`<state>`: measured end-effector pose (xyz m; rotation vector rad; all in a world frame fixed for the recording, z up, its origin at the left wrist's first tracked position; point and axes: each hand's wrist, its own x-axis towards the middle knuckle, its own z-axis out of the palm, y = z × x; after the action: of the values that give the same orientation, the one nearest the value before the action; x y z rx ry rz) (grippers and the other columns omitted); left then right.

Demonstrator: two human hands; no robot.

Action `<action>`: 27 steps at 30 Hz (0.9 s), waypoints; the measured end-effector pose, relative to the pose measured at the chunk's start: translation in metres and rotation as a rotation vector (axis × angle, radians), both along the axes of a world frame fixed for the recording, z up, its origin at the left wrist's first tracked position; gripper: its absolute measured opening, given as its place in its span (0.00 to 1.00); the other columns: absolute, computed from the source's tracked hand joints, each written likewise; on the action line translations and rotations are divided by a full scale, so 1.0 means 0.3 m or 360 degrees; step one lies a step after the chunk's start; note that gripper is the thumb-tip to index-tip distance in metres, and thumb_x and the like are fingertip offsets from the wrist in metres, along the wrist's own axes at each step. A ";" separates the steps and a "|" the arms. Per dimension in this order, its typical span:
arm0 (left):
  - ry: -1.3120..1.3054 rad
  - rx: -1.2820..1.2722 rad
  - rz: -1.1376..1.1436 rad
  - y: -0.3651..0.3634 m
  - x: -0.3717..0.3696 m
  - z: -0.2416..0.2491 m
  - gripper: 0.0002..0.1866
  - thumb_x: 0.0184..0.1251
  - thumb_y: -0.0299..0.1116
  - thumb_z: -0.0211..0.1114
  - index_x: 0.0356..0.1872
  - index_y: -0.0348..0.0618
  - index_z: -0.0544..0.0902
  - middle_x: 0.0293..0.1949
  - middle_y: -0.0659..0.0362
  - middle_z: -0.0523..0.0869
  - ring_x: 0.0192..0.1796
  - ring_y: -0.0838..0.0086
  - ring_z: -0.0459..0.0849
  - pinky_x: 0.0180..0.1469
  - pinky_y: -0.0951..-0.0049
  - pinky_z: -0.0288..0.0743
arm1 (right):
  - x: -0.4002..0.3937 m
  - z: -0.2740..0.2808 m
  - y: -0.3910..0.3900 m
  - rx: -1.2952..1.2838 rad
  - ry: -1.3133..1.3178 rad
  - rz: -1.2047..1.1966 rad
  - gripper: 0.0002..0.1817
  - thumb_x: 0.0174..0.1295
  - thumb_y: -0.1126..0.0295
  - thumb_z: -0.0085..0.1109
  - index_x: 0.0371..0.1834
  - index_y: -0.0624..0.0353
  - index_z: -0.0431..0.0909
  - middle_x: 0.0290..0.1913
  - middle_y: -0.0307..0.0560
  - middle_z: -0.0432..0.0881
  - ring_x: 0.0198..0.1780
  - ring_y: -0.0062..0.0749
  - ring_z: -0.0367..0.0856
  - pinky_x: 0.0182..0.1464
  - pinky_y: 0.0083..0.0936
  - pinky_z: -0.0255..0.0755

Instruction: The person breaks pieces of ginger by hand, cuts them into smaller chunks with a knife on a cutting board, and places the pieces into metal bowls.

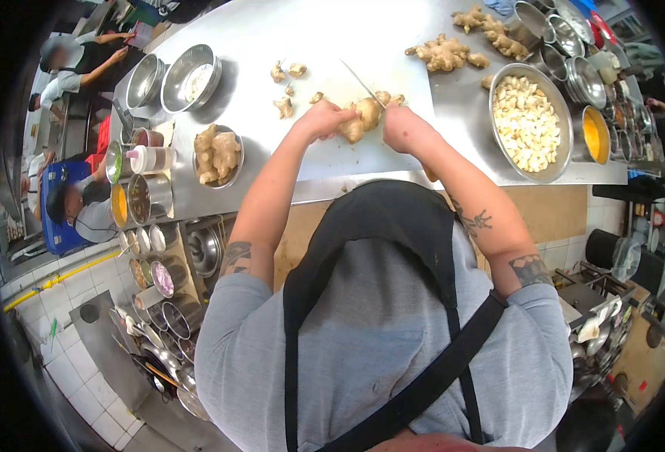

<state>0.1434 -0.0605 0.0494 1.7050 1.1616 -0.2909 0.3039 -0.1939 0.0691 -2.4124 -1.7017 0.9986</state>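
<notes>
On a white cutting board (321, 158) lies a knobbly piece of ginger root (356, 129). My left hand (326, 120) is closed on its left side, thumb and fingers gripping it. My right hand (408, 129) is wrapped round the handle of a knife (361, 81), whose blade points up and to the left, against the ginger's right side. The knife handle is mostly hidden in my fist. Several small ginger bits (283, 105) are scattered on the board beyond my left hand. A bowl of ginger pieces (233, 181) stands to the left of my left forearm.
At right stands a large steel bowl of pale peeled pieces (528, 172), with a pot of orange contents (593, 134) beside it. Whole ginger roots (439, 53) lie at the back right. Steel colanders (191, 77) and a squeeze bottle (150, 159) are at left. Other people work at far left.
</notes>
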 end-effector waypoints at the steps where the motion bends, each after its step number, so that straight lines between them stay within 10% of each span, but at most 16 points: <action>1: -0.0025 -0.0019 0.0010 0.010 0.002 -0.021 0.24 0.70 0.55 0.72 0.29 0.41 0.84 0.14 0.68 0.68 0.16 0.80 0.63 0.19 0.71 0.52 | 0.001 -0.010 0.006 0.0003 0.0008 -0.0024 0.15 0.64 0.76 0.56 0.53 0.73 0.78 0.51 0.72 0.87 0.56 0.57 0.88 0.57 0.43 0.83; 19: -0.0189 -0.0131 0.0095 0.037 -0.048 -0.136 0.23 0.66 0.55 0.75 0.31 0.41 0.87 0.16 0.69 0.70 0.17 0.82 0.67 0.19 0.76 0.57 | 0.030 -0.186 -0.012 0.0245 0.0180 -0.0205 0.15 0.67 0.73 0.50 0.52 0.72 0.74 0.44 0.76 0.86 0.51 0.66 0.87 0.54 0.53 0.81; 27: -0.0063 0.0992 -0.0447 -0.010 -0.012 0.024 0.34 0.60 0.58 0.76 0.50 0.32 0.86 0.42 0.44 0.89 0.51 0.51 0.88 0.55 0.59 0.81 | 0.161 -0.088 -0.084 0.0603 0.0102 -0.0455 0.17 0.69 0.66 0.48 0.50 0.71 0.72 0.39 0.78 0.85 0.45 0.72 0.85 0.51 0.57 0.79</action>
<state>0.1399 -0.0634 0.0565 2.4159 1.0418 -0.0605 0.3523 -0.2193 0.0427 -2.2588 -1.3290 0.6404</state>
